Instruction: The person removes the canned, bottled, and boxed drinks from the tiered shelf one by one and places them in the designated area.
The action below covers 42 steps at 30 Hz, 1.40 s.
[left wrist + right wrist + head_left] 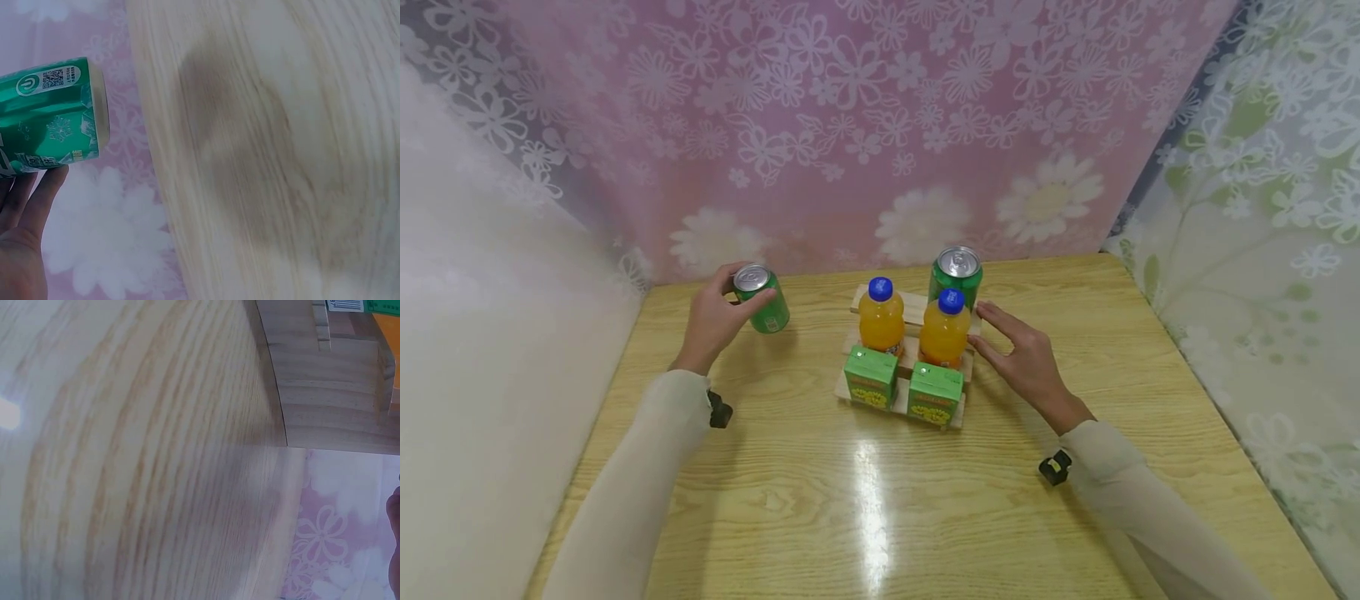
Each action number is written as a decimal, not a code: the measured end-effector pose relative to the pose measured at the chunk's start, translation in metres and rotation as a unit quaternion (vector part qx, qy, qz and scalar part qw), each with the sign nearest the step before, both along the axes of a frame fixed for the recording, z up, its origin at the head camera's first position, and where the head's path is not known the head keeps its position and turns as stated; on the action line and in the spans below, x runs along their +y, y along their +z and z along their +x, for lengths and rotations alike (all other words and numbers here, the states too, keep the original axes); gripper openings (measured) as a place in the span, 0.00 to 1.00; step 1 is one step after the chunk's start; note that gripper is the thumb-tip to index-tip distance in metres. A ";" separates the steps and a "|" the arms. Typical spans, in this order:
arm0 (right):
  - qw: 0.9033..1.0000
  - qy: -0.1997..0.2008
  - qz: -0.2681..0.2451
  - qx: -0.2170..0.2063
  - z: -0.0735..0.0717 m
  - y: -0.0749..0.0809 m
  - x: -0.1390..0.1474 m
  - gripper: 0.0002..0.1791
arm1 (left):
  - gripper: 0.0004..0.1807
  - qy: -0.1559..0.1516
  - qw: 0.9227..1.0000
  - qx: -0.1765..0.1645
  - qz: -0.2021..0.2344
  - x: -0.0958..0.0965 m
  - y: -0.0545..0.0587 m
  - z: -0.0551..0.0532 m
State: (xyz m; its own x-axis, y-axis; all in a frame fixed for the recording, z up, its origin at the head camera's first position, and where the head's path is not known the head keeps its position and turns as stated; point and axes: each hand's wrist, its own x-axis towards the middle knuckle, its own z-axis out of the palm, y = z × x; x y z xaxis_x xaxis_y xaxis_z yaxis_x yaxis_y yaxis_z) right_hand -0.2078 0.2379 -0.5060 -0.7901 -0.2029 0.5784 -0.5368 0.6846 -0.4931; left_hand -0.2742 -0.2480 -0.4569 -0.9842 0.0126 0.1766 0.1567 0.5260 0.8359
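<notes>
At the left of the head view, my left hand (711, 321) grips a green drink can (771, 315) between thumb and fingers. In the left wrist view this can (50, 119) is held above the tabletop. A stepped wooden rack (913, 307) stands near the middle. Its top step bears another green can (955, 283); on the middle step are two orange juice bottles (882, 321) with blue caps, and on the lowest two green juice boxes (871, 377). Beside the rack's right side is my right hand (1026, 358), fingers extended; whether they touch it I cannot tell.
The wood-grain table (790, 492) has a pink flowered curtain (820, 167) along its back edge. White flowered sheets hang at the left and right (1262, 292). The rack's wooden side (337, 419) shows in the right wrist view.
</notes>
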 end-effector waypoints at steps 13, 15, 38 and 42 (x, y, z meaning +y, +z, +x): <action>1.000 -0.002 0.004 0.004 -0.001 -0.001 0.000 0.31 | 0.39 0.055 0.998 -0.005 -0.021 -0.038 -0.016 0.010; 1.000 -0.001 0.002 0.005 -0.001 -0.002 0.001 0.31 | 0.40 0.062 0.998 -0.006 -0.026 -0.043 -0.017 0.011; 1.000 0.002 -0.001 -0.002 -0.001 -0.001 0.001 0.31 | 0.46 0.108 0.992 -0.034 -0.056 -0.080 -0.035 0.026; 1.000 0.001 -0.002 -0.005 0.000 -0.001 0.001 0.31 | 0.47 0.106 0.992 -0.042 -0.051 -0.082 -0.038 0.026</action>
State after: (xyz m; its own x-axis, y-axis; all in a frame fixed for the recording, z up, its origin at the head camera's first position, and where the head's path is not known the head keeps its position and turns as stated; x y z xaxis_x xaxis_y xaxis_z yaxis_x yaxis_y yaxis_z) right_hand -0.2079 0.2391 -0.5067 -0.7956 -0.2025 0.5709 -0.5333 0.6811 -0.5016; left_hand -0.2486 -0.3304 -0.4952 -0.9776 -0.1834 0.1032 -0.0341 0.6218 0.7824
